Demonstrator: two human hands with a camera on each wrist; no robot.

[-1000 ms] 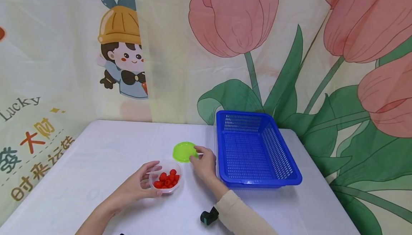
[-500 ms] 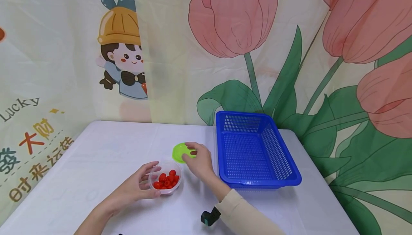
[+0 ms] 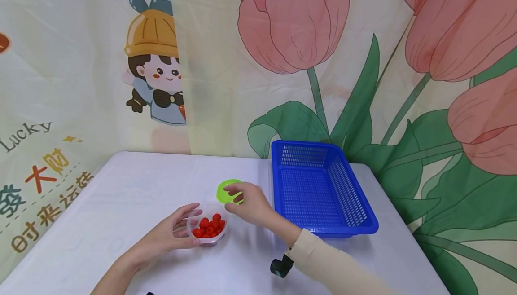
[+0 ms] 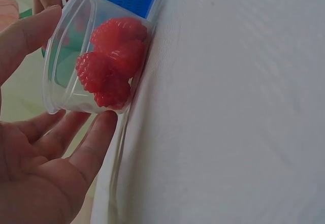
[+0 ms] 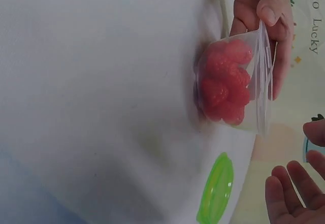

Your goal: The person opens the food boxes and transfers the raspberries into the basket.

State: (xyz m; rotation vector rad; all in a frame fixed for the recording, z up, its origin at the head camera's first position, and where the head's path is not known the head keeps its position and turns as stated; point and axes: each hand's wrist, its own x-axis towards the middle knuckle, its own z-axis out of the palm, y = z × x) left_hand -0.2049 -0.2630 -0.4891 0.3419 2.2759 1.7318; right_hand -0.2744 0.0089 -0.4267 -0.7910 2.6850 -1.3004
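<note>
My left hand (image 3: 163,233) holds a small clear plastic tub (image 4: 51,79) from its left side, thumb and fingers spread around its wall. Several red raspberries (image 3: 209,228) lie in the bottom of the tub, which stands upright on the table. Just behind it, a bright green lid (image 3: 223,192) lies flat on the cloth. Over the lid's right part hovers my right hand (image 3: 251,203), its fingers loosely bent and nothing between them. In the right wrist view, the green lid (image 5: 218,188) is apart from the right fingertips (image 5: 277,183).
A blue plastic basket (image 3: 323,231) with perforated walls stands right of my right hand. A white cloth (image 3: 161,178) covers the table. Under my right sleeve shows a small black device (image 3: 282,266). Behind the table hangs a backdrop printed with tulips (image 3: 299,25).
My right hand has moved left, from the lid's right edge to above the lid and nearer the tub. The left hand and the tub have stayed in place.
</note>
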